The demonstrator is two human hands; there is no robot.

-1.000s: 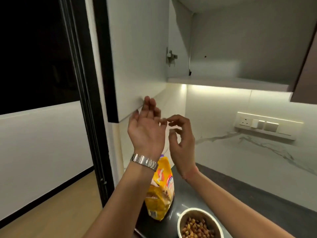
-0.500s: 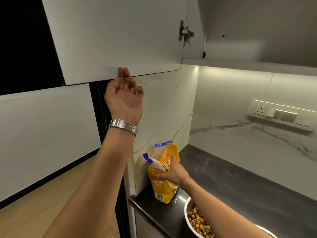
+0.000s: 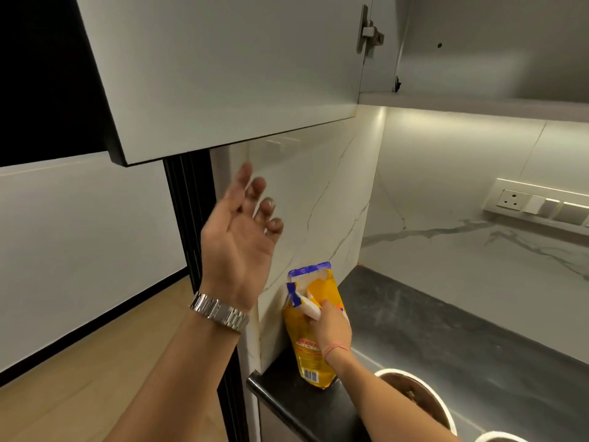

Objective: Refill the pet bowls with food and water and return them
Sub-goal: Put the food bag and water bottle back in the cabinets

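Yellow food bag (image 3: pixel 314 330) upright on dark tabletop (image 3: pixel 446 339), near corner. Right hand (image 3: pixel 331 323) grips bag's upper part. Left hand (image 3: pixel 239 237) raised below open cabinet door (image 3: pixel 223 68), fingers loosely spread, holding nothing. Bowl (image 3: pixel 424 400) just beside bag, behind right forearm.

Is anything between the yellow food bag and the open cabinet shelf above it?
Nothing visible. The right hand grips the food bag on the counter; the cabinet door is swung open, and the left hand hangs open beneath it.
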